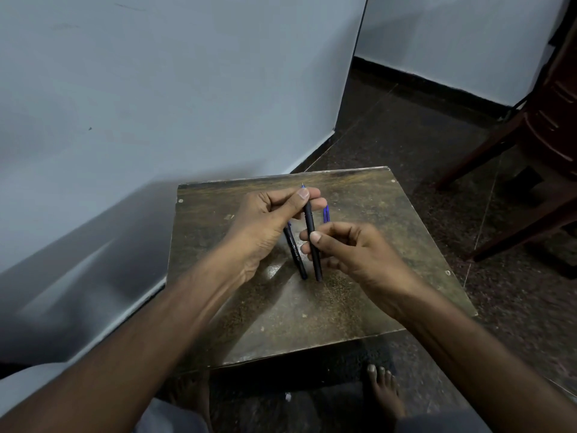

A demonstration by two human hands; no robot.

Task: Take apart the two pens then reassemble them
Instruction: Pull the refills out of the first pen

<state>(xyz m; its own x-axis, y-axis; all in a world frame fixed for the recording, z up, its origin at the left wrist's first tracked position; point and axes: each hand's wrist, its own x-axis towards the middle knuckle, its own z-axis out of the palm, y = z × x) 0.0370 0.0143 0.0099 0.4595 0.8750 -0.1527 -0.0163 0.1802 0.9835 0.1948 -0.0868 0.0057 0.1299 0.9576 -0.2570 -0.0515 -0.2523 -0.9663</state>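
Above the middle of the worn bench point(359, 307), the left hand point(265, 223) pinches the far end of a black pen point(312, 242); the right hand point(352, 248) grips its middle. A second black pen point(295, 251) hangs from the left palm; a blue part point(326, 214) shows just beyond the fingers.

Two black pens point(312, 235) point(295, 251); one blue cap point(326, 214); one wooden table point(359, 295); two hands point(265, 226) point(352, 254)

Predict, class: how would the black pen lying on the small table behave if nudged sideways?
The black pen looks round and slim, so it would probably roll on the flat table. It seems rigid and light, likely sliding easily.
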